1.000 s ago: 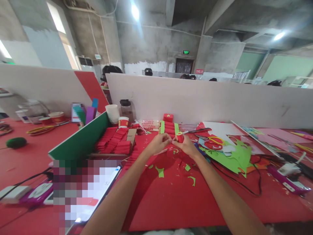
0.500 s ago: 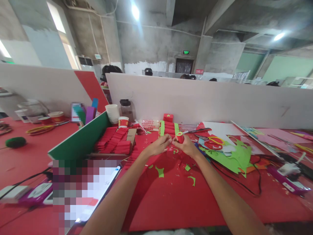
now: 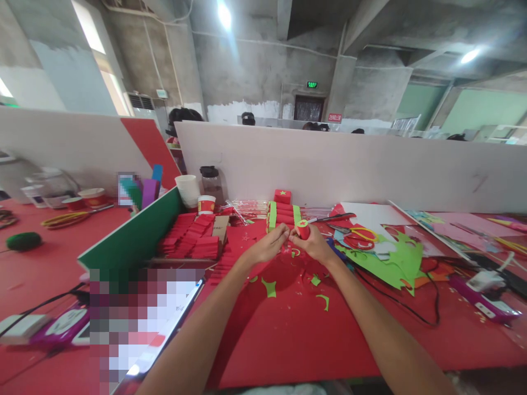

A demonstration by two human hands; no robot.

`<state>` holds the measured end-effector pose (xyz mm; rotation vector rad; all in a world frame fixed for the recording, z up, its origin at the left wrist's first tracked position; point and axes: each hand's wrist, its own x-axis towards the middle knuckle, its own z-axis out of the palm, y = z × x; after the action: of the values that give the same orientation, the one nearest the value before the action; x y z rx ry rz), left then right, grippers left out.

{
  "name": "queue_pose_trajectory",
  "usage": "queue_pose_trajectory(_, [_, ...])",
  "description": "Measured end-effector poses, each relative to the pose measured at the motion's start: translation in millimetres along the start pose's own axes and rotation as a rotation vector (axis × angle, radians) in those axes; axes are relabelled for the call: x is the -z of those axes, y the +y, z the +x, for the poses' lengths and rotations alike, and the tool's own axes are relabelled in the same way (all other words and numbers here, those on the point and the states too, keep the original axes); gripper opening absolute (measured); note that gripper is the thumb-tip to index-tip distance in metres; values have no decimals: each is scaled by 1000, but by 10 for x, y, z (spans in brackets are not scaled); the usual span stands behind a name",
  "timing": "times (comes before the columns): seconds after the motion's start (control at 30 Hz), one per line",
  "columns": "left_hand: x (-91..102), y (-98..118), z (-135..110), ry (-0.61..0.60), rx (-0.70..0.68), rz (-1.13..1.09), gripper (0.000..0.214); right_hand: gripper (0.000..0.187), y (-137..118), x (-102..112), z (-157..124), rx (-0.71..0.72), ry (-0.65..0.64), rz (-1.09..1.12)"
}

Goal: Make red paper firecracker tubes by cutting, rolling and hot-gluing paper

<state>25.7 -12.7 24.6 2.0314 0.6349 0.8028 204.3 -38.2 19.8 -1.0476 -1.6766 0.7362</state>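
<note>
A small red roll (image 3: 303,230) with a yellow-green star on its end stands out of my right hand (image 3: 316,244), whose fingers are wrapped round it. Close beside it on the left, my left hand (image 3: 269,244) is closed in a pinch, its fingertips almost meeting those of the right hand. Whatever sits in that pinch is too small to make out. Just behind both hands lies a bundle of red rolls (image 3: 285,210) banded by green strips. On the red table below them are green paper scraps (image 3: 269,287).
Stacked red strips (image 3: 197,233) lie at left beside a green divider (image 3: 132,233). Paper cups (image 3: 206,204) and a dark-lidded bottle (image 3: 211,184) stand behind. On the right are yellow-handled scissors (image 3: 364,234), cut green sheets (image 3: 397,260) and a black cable (image 3: 438,307). A phone (image 3: 177,312) leans at front left.
Both hands stay in nearly the same place with the red roll still in the right one. The whole view has shifted slightly; the left fingertips differ only a little.
</note>
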Motion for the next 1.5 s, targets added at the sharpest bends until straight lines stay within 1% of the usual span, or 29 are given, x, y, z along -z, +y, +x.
queue_pose_trajectory(0.13, [-31,12,-1,87,39,13,29,15,36,-46,6,-2,67,35])
queue_pose_trajectory(0.23, [-44,21,2,112,34,11,27,15,22,-57,6,-4,76,41])
queue_pose_trajectory(0.67, [-69,15,17,121,-18,34,25,13,-12,-89,15,26,114,24])
queue_pose_trajectory(1.07, [-90,52,17,146,-72,44,24,12,-23,-122,7,17,159,54])
queue_pose_trajectory(1.27, [-94,29,25,172,-40,28,25,12,-19,-133,2,31,152,25])
queue_pose_trajectory(1.37, [-85,14,28,156,20,-32,30,12,-38,-148,-5,44,114,-2])
queue_pose_trajectory(1.43, [-74,11,34,156,75,-77,35,12,-61,-155,-12,48,110,1])
queue_pose_trajectory(1.5, [-59,6,46,199,93,-90,38,13,-83,-156,-18,59,114,13])
